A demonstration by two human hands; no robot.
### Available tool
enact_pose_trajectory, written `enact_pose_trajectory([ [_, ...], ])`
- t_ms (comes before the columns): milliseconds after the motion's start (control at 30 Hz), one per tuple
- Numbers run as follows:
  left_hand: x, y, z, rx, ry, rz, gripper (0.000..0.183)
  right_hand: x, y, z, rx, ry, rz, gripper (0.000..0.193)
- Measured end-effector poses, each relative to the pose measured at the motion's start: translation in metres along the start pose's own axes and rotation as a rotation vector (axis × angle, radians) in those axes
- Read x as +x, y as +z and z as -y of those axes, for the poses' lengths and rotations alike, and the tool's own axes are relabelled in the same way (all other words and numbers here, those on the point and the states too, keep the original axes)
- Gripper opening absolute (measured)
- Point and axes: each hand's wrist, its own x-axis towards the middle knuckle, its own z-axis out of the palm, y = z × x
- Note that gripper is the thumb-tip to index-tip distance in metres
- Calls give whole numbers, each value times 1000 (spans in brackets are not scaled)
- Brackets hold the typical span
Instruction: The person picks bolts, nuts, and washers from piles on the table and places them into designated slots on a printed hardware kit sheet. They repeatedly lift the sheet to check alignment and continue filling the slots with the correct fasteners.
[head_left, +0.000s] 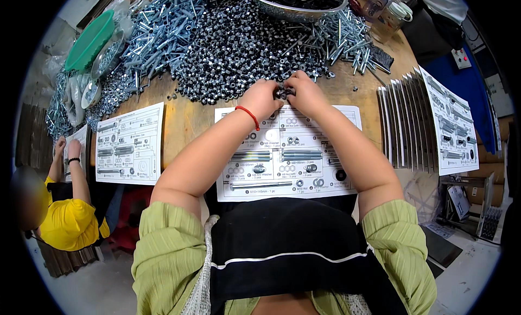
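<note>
My left hand (261,98), with a red string bracelet at the wrist, and my right hand (306,94) meet at the near edge of a big heap of dark metal nuts (239,41). The fingers of both are curled in around a small cluster of nuts (284,92); some fingertips are hidden. Under my forearms lies a white printed parts sheet (268,193) with line drawings in boxes. Bolts (309,155), a long bolt (260,185) and small nuts and washers appear on it, though I cannot tell everywhere print from real metal.
A steel bowl (301,13) of black washers stands behind the nuts. Silver bolts (157,38) are heaped left, with a green basket (89,41) beyond. Stacked parts cards (448,122) stand at right. Another parts sheet (130,144) lies left, near a co-worker in yellow (70,225).
</note>
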Motion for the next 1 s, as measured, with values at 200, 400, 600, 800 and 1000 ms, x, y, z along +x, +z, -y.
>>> enact_pose_trajectory([
  [200,6,5,6,30,10,30,19,-2,-12,-7,41,70,104,26],
  [400,7,0,10,-67,-13,19,16,-2,-4,-4,-45,162,109,22],
  [600,10,0,17,-3,-31,-104,21,-2,-7,-7,19,185,92,19],
  [800,2,-1,17,-35,59,-77,24,-17,-11,-13,3,166,89,18],
  [1000,6,10,10,33,203,-95,33,-21,-7,-12,75,144,31,18],
])
